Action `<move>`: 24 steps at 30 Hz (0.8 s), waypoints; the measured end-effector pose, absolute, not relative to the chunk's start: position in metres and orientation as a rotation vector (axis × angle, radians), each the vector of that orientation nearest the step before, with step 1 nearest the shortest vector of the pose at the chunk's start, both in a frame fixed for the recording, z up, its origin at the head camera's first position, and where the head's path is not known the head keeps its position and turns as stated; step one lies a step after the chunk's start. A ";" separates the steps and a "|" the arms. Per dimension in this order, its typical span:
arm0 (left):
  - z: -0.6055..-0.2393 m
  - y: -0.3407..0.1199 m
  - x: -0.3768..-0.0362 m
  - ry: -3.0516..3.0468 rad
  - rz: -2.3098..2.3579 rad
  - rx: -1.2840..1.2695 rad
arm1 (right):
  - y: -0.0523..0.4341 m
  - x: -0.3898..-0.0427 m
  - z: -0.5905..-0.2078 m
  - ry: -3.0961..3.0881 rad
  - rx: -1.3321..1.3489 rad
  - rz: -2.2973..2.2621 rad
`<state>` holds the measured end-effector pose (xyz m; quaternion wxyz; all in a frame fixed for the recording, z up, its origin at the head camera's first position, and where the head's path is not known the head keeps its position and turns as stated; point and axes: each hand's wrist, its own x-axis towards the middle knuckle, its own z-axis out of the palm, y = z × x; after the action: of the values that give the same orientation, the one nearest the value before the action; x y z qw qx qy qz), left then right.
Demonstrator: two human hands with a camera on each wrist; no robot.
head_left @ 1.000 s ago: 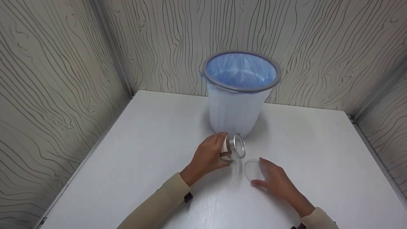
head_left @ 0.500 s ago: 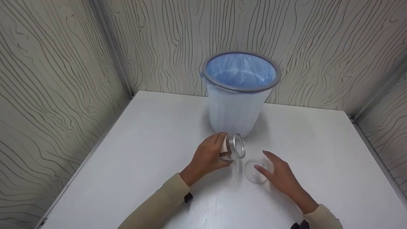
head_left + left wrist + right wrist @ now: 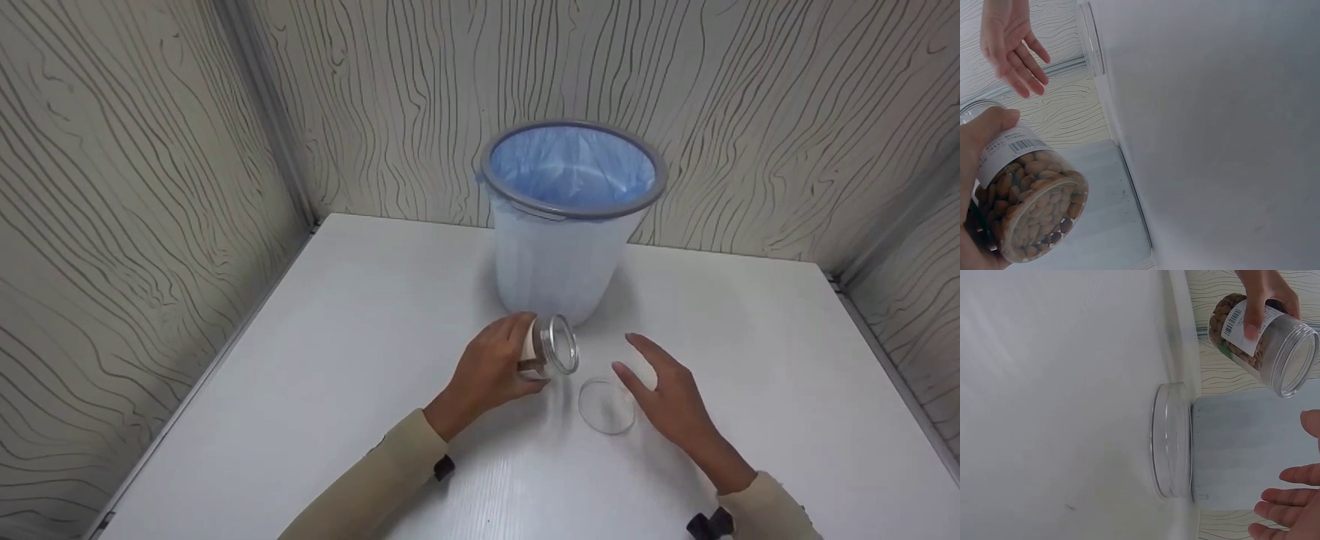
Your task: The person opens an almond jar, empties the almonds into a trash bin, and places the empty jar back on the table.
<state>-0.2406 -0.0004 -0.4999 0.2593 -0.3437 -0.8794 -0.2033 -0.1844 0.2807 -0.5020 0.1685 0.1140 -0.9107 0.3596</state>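
My left hand (image 3: pixel 489 366) grips a clear jar (image 3: pixel 553 348), tipped on its side above the table with its uncovered mouth facing right. In the left wrist view, almonds (image 3: pixel 1044 208) fill the bottom end of the jar, and a white barcode label (image 3: pixel 1013 149) wraps its side. A shallow, clear round dish (image 3: pixel 606 409) sits on the table right of the jar mouth; the right wrist view shows its low wall, and I see nothing in it. Just beyond the dish's right side, my right hand (image 3: pixel 675 397) hovers with fingers and thumb spread, holding nothing.
Behind the hands stands a white bin (image 3: pixel 555 259) with a grey rim and a blue bag liner (image 3: pixel 570 169). The white table (image 3: pixel 360 322) is bounded by wood-grain patterned panels (image 3: pixel 405 105) at the back and sides.
My right hand has let go of the dish's edge and drawn away from it, up and to the right. My left hand and the jar have stayed in place.
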 end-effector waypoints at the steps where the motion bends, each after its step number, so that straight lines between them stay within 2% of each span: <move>1: -0.500 0.000 -0.241 -2.384 -0.549 -0.930 | 0.281 -0.185 -0.500 -2.581 0.326 1.019; 24: -0.503 -0.001 -0.240 -2.377 -0.554 -0.932 | 0.286 -0.205 -0.458 -2.448 0.339 1.041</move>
<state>-0.2401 -0.0015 -0.5029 0.2613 -0.3444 -0.8782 -0.2048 -0.2052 0.2856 -0.4584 0.2278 0.1229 -0.8889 0.3778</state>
